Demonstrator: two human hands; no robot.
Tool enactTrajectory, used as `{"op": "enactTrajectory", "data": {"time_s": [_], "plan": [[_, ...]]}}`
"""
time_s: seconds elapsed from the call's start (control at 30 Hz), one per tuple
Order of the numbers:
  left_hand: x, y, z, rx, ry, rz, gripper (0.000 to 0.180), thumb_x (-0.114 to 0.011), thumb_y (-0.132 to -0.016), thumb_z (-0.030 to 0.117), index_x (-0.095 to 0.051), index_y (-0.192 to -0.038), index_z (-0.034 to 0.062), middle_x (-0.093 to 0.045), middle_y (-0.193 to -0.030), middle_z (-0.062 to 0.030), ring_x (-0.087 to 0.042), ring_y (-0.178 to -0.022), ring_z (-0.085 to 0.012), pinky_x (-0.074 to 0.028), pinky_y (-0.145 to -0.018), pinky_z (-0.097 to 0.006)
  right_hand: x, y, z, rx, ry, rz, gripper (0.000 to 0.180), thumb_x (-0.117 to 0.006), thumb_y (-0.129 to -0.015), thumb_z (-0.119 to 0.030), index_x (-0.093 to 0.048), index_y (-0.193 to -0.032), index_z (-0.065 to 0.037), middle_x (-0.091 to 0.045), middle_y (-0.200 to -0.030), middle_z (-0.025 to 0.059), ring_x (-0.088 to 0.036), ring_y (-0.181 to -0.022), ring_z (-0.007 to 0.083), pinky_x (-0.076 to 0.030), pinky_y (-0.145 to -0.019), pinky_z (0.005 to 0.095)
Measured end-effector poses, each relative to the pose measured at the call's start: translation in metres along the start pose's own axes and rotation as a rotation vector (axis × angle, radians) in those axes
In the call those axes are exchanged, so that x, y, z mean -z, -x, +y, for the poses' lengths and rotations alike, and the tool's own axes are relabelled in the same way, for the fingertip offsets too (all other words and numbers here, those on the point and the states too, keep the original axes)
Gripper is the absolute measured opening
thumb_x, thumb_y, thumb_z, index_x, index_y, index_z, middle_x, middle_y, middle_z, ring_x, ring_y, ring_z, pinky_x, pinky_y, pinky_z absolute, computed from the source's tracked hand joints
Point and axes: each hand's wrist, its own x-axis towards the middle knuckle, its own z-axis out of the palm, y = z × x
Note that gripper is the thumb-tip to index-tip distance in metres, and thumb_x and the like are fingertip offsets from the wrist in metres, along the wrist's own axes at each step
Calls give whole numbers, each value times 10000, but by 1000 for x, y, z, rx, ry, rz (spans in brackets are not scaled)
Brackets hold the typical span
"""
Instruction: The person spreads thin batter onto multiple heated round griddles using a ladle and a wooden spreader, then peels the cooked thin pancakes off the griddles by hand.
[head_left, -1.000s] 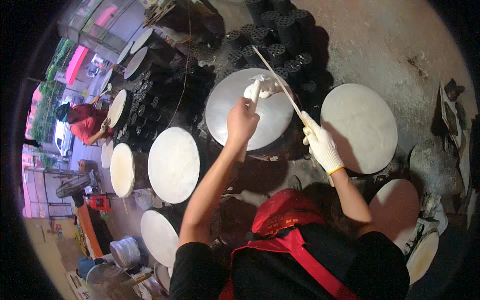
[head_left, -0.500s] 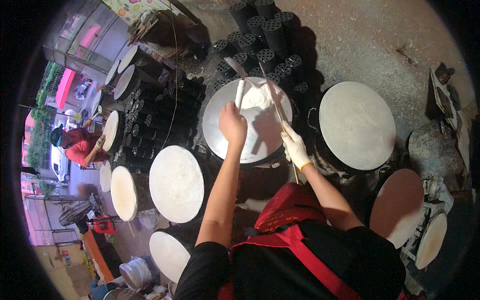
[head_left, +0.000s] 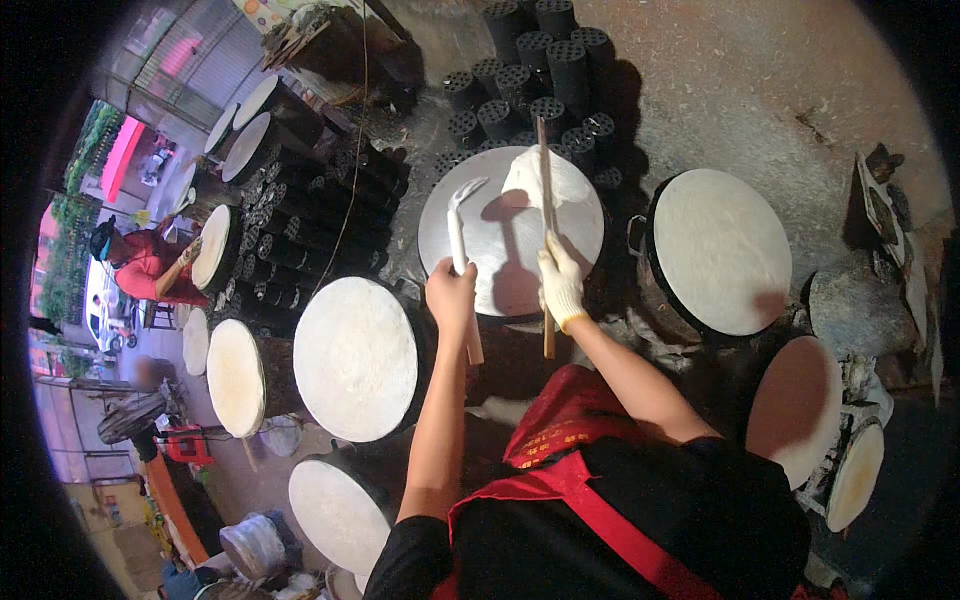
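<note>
A round metal griddle [head_left: 438,222] lies in front of me with a soft white mass of dough or batter [head_left: 520,178] near its far edge. In my bare left hand [head_left: 451,296] is a scraper [head_left: 457,238] with a pale handle, its head smeared white and raised over the griddle's left part. The fingers of that hand are wrapped round the handle. My right hand [head_left: 561,284], in a white knit glove, is closed on a long flat wooden stick [head_left: 545,175]. The stick points away from me and crosses in front of the white mass; whether it touches is unclear.
Black honeycomb coal briquettes [head_left: 516,85] stand stacked behind the griddle, with more [head_left: 300,225] to the left. Other round griddles [head_left: 722,250] stand right and left, one left griddle [head_left: 355,360] whitish on top. A person in red [head_left: 150,268] works at another griddle far left.
My left hand has drawn back toward me, lifting the scraper away from the white mass. The wooden stick has swung more upright, and my right hand has shifted slightly left.
</note>
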Motion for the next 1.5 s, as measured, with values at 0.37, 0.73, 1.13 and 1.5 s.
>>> {"op": "enactTrajectory", "data": {"time_s": [0.37,0.73,1.13,1.5], "plan": [[103,105,40,392,2234,-675,367,-372,-993,239,-369,-650,110,-297,-469,24,-304,-357,-74,-286,-342,-223,59,27,-14,-102,-44,-70,375,-529,-927,-193,-533,-1301,-225,-394,-543,-79,-297,-348,32,-248,-305,206],[141,185,165,-767,2002,-1179,389,-584,-880,334,-575,-989,-39,-558,-931,-181,-576,-796,-248,-474,-677,-321,22,18,-41,-185,191,-358,372,-507,-932,-199,-521,-1303,-205,-348,-544,-70,-288,-327,38,-227,-289,214],[94,199,236,-620,1785,-654,287,-596,-893,272,-600,-834,-8,-606,-789,-108,-559,-669,-196,-441,-700,-353,70,-44,-45,-208,270,-471,379,-527,-934,-233,-518,-1313,-224,-370,-528,-64,-292,-332,37,-250,-293,219],[12,176,269,-977,1758,-600,239,-514,-930,228,-591,-902,3,-590,-849,-119,-556,-678,-204,-424,-645,-329,129,-84,-95,-255,350,-707,390,-447,-942,-142,-503,-1326,-165,-356,-525,-76,-280,-335,36,-226,-284,201]]}}
